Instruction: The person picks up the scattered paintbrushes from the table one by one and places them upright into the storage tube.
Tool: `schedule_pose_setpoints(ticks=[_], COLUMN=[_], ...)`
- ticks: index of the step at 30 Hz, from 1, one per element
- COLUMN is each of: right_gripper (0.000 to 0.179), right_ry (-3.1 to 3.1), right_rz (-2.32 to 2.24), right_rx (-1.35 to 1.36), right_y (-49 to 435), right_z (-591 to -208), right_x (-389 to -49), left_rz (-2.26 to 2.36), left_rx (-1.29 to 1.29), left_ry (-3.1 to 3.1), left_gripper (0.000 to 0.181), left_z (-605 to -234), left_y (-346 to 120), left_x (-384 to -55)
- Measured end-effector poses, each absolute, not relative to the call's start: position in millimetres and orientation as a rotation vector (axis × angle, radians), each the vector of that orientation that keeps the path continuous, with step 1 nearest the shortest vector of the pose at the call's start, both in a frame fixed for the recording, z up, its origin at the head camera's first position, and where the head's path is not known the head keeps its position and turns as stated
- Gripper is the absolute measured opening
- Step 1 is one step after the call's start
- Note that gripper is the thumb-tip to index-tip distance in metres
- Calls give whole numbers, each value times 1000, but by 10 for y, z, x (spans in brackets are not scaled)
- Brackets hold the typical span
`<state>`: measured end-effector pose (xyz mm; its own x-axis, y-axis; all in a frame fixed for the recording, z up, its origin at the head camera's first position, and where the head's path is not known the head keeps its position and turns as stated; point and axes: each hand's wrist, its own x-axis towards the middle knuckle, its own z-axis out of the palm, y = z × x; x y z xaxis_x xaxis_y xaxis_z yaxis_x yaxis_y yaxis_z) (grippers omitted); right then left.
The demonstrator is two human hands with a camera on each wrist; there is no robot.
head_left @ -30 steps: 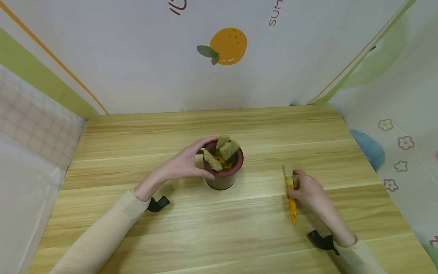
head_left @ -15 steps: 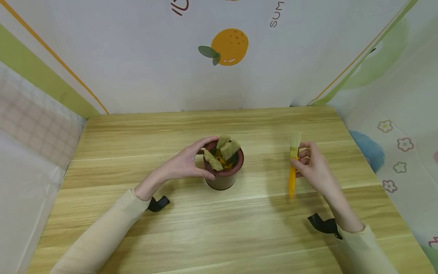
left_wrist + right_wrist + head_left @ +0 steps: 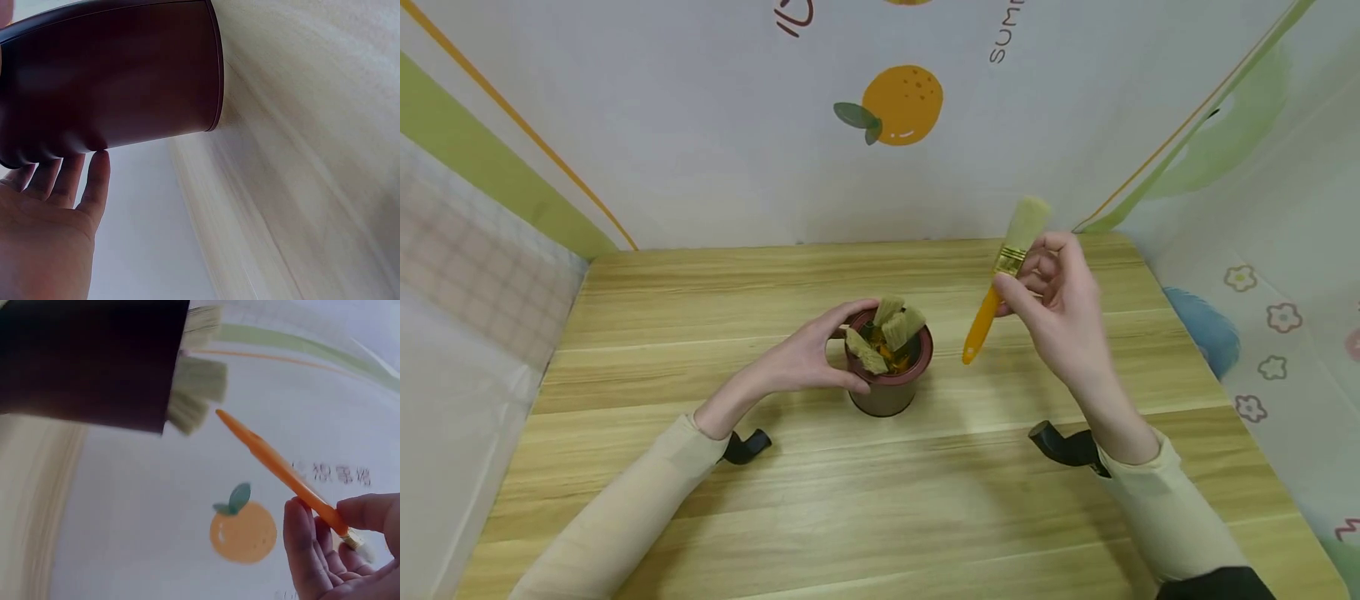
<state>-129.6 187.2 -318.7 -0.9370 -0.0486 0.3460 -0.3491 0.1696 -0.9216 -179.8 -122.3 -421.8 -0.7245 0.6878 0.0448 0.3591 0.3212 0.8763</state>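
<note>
A dark red round pot [image 3: 886,398] stands upright on the table, with several brushes [image 3: 904,327] in it, pale bristles up. My left hand [image 3: 801,358] grips the pot, thumb on the near side and fingers round the far side; in the left wrist view the fingertips [image 3: 99,164] press its wall. Right of the pot, my right hand [image 3: 1063,312] pinches a paintbrush [image 3: 983,321] in the air, near where its yellow-orange handle meets the metal band. Its bristles point up and its handle end slants down toward the pot.
The wood-grain table [image 3: 820,517] reaches back to a white wall sheet [image 3: 715,150] printed with an orange. A similar patterned sheet [image 3: 1195,225] hangs at the right. Black wrist mounts [image 3: 1067,447] stick out beneath both forearms.
The right hand has lifted the paintbrush off the table, moving it up and then left toward the pot, its handle end now tilted leftward. The left hand and the pot have stayed put.
</note>
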Motion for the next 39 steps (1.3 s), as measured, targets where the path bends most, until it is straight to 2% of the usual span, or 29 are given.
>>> schedule_pose_setpoints(ticks=[9, 15, 27, 33, 39], right_gripper=[34, 38, 33, 26, 31], right_ry=[-2269, -2359, -2539, -2531, -2511], right_rz=[1607, 1396, 1055, 1057, 1088], right_rx=[527, 572, 750, 745, 732], right_y=[1532, 1482, 1458, 1474, 1565], right_z=[-3240, -3372, -3660, -3763, -3757], right_x=[-1333, -1318, -1296, -1296, -1354], left_rz=[1373, 1378, 1382, 1384, 1363], left_rx=[940, 940, 937, 921, 901], left_ry=[2242, 2242, 2242, 2247, 2270], left_gripper=[108, 108, 108, 107, 109], left_z=[-4216, -4218, -4214, -4207, -4190], left_y=[-1194, -1193, -1214, -1234, -1270], left_x=[-1778, -1770, -1748, -1738, -1725])
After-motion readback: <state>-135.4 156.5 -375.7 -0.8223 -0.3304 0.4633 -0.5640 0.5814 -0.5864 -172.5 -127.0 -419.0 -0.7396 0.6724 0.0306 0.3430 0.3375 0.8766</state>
